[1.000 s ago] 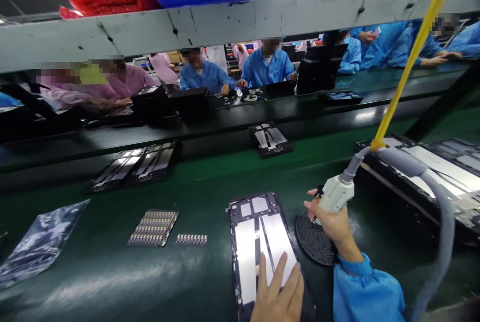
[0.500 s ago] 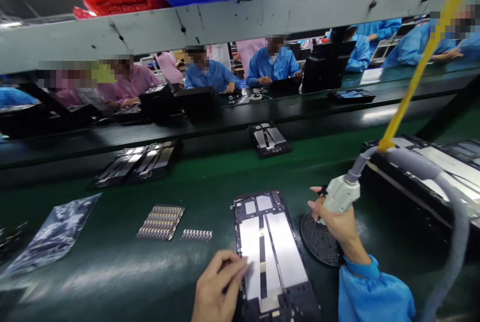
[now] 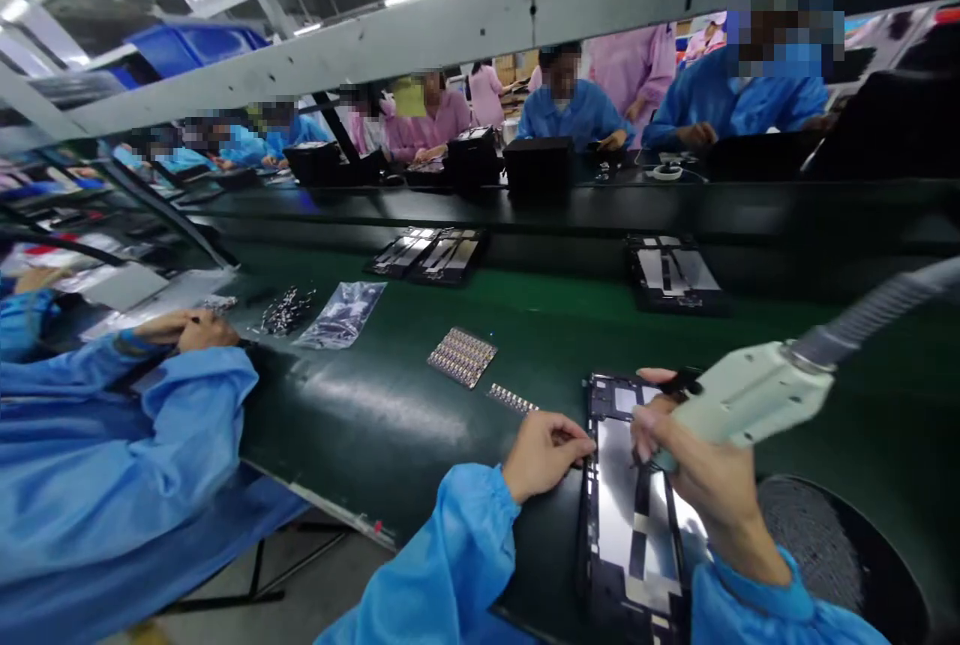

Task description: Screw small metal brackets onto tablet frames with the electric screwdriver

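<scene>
A black device frame (image 3: 630,515) with bright metal plates lies on the green conveyor belt (image 3: 525,325), right below my hands. My left hand (image 3: 544,455) rests at its left edge with the fingers drawn together; nothing held shows. My right hand (image 3: 701,455) grips a white hose-fed handheld tool (image 3: 750,405) above the frame's upper right part. The tool's tip is hidden behind my fingers. Two strips of small metal parts (image 3: 463,357) lie to the left of the frame.
A round black perforated mat (image 3: 810,545) sits to the right. Further frames (image 3: 671,275) lie up the belt, near a clear plastic bag (image 3: 341,315). A co-worker's blue sleeves (image 3: 127,445) fill the left. A grey shelf beam (image 3: 480,25) crosses above.
The view has swung left, bringing a co-worker into sight. My right hand and tool have moved from above the round mat to over the frame. My left hand now sits at the frame's left edge.
</scene>
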The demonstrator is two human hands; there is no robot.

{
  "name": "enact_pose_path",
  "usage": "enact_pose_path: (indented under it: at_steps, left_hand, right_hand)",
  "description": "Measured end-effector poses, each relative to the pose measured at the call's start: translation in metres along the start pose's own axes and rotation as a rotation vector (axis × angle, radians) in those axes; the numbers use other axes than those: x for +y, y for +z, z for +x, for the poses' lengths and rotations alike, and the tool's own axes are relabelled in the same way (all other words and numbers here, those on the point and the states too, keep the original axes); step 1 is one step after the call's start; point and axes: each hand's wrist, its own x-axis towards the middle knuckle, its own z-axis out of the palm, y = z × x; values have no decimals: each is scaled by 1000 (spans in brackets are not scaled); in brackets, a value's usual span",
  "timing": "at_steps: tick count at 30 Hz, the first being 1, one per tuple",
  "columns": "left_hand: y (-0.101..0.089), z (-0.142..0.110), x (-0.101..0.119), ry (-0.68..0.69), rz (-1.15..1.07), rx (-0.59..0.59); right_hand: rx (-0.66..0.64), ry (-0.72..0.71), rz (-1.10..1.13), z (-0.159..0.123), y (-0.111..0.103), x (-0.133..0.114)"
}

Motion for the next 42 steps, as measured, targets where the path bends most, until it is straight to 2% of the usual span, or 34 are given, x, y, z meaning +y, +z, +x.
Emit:
enact_pose_path:
  at_steps: [3,6,12,17,19,24,35,42]
  left_hand:
    - [5,8,6,168,182,71]
    - [3,17,10,222,272,53]
    - [-4,30,12,192,307,-137]
    - [-3,30,9,146,258,-81]
    - [-1,29,6,82,202,-59]
    - [1,29,4,-78,33,-97]
    - [2,29,9,-92,10,-89]
    - [5,28,4,-60,16,-102]
  right_hand:
    - [-34,41,63,7,15,11]
    - [3,13,47,11,22,17]
    - [36,2,-44,14,28,26]
    - [47,10,-57,13,29,29]
    - [42,17,-61,12,29,27]
    - [35,8,-101,10,34,20]
    - [-51,35,-69,12,38,33]
    - [-94,9,-163,9,39,32]
